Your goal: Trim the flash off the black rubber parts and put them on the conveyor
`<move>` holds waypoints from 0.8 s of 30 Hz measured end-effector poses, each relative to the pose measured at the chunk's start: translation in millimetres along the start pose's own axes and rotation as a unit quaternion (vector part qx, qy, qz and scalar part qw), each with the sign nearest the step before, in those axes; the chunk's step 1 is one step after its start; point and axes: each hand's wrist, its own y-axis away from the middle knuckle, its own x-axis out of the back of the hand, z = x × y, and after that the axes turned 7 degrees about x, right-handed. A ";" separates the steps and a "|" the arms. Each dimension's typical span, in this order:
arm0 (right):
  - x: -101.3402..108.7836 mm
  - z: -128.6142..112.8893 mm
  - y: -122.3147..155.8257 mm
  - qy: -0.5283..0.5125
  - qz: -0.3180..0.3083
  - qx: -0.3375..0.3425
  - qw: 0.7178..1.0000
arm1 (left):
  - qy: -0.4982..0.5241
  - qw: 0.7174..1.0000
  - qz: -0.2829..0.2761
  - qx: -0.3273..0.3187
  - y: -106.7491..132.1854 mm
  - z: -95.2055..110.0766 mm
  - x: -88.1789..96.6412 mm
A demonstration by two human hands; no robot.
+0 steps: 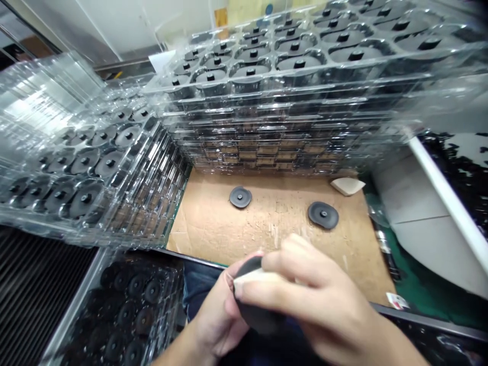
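A round black rubber disc [259, 317] with a central stud area hidden, held upright between two bare hands above a lap in blue denim jeans [200, 287]. The left hand [215, 320] cradles the disc from below and behind, its fingers [232, 284] curled closely around the rim. The right hand [320, 305] comes in from the other side, its fingers [301, 264] nearly closed and pinching a soft off-white pad [253, 277] against the disc's upper edge; the pad's material is too hidden to tell. Beyond the hands lies a flat brown cardboard sheet [274, 239] on a green-topped table [414, 300]. On it rest two more round black rubber discs [240, 196], [323, 214], well apart, and a wedge of off-white pad material [347, 186] near the far edge. Tall stacks of clear moulded plastic trays [290, 101] rise behind the cardboard and along its left side [76, 168], their pockets each showing a black disc with a raised centre. Low at the left, a black-filled tray of similar discs [129, 310] sits just beside the left forearm.
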 end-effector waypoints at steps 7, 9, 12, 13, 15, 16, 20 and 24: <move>-18.7 29.5 40.9 -0.047 0.105 -0.279 0.953 | 0.033 0.997 -0.072 0.004 0.0 -1.6 15.9; -32.2 33.6 57.7 -0.091 0.090 -0.333 0.934 | 0.041 0.996 -0.080 0.009 -2.1 -2.0 15.6; -46.4 40.0 74.8 -0.134 0.060 -0.374 0.916 | 0.038 0.997 -0.068 0.015 -5.0 -1.0 11.7; -46.9 41.7 77.5 -0.136 0.054 -0.378 0.914 | 0.034 0.997 -0.065 0.017 -5.5 -0.5 10.6; -40.0 41.0 77.7 -0.109 0.060 -0.386 0.914 | 0.026 0.997 -0.065 0.021 -6.1 -0.3 9.7; -33.5 37.7 75.1 -0.082 0.074 -0.386 0.916 | 0.023 0.997 -0.065 0.019 -6.1 -0.7 9.7; -5.6 8.6 48.7 0.011 0.156 -0.269 0.951 | -0.001 0.997 -0.073 0.019 -5.7 -3.5 7.2; 4.7 -8.9 16.1 0.010 0.060 -0.034 0.998 | -0.044 0.998 -0.043 0.017 -3.7 -3.0 1.7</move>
